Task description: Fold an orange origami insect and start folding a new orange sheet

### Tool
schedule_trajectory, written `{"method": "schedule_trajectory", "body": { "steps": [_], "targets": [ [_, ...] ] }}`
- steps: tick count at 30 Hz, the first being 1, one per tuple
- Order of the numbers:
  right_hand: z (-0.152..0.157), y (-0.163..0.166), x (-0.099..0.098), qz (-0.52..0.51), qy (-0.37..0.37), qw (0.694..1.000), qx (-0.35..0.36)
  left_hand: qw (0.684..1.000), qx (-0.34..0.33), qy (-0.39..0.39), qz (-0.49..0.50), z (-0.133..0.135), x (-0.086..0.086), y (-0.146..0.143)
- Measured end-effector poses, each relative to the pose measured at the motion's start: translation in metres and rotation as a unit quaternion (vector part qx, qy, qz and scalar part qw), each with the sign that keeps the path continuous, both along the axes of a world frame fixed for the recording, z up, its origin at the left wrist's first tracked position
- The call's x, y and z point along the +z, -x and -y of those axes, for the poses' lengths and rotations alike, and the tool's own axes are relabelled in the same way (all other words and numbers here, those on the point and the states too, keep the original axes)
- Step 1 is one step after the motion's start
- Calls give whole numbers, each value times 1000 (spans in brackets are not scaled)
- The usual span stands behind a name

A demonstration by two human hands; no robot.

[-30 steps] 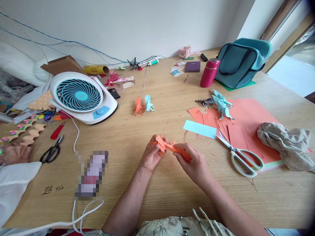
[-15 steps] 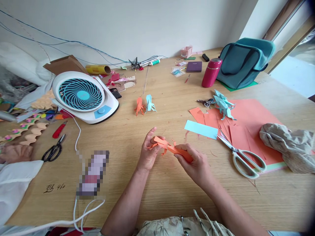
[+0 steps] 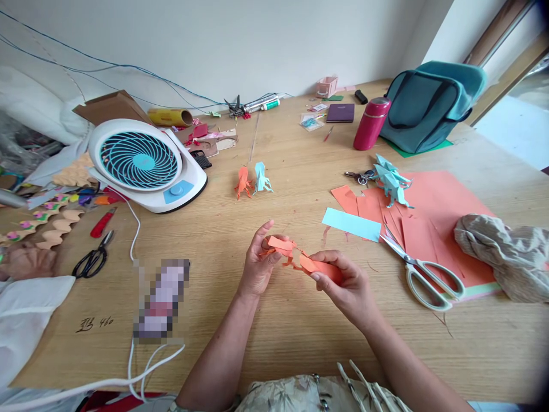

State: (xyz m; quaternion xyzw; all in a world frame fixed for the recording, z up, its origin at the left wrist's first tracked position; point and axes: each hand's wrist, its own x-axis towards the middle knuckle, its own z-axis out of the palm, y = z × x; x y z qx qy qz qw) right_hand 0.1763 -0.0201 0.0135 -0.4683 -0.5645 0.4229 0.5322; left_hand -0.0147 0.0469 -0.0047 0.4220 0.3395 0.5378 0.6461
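My left hand [image 3: 256, 269] is closed around a cut and folded orange paper figure [image 3: 281, 246], its index finger pointing up. Thin leg-like strips stick out from that figure. A folded orange paper piece [image 3: 322, 268] is pinched between the thumb and fingers of my right hand [image 3: 349, 292]. The two orange parts nearly meet in front of me; whether the thin strips between them join is too small to tell. Beyond my hands, an orange paper figure [image 3: 243, 181] and a light blue one [image 3: 261, 176] stand side by side on the table.
Right of my hands lie a light blue paper strip [image 3: 351, 224], white-handled scissors [image 3: 429, 280], orange sheets [image 3: 454, 200], several blue paper figures [image 3: 392, 180] and a cloth [image 3: 504, 252]. A fan [image 3: 148, 166], black scissors [image 3: 92, 260] and a blurred-out phone [image 3: 163, 300] are left.
My right hand has shifted slightly right with its orange piece, which is turned a little and sits farther from the figure in my left hand. My left hand is nearly still.
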Motion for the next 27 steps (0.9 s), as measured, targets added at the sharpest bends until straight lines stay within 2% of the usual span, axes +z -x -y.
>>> {"method": "schedule_trajectory", "body": {
  "steps": [4,13,20,25,27],
  "targets": [
    [2,0,0,-5,-1,1000,-5,1000,20,1,7,0,1,2],
    [-2,2,-1,1,4,999,-34,998,-28,2,62,7,4,-5],
    [-2,4,-4,-98,43,994,1,997,-39,2,66,8,3,-5],
    [2,5,-7,4,-38,998,-46,996,-49,-5,78,10,3,-6],
    [3,6,-8,20,-36,999,-35,996,-52,-10,79,10,4,-7]
  ]
}}
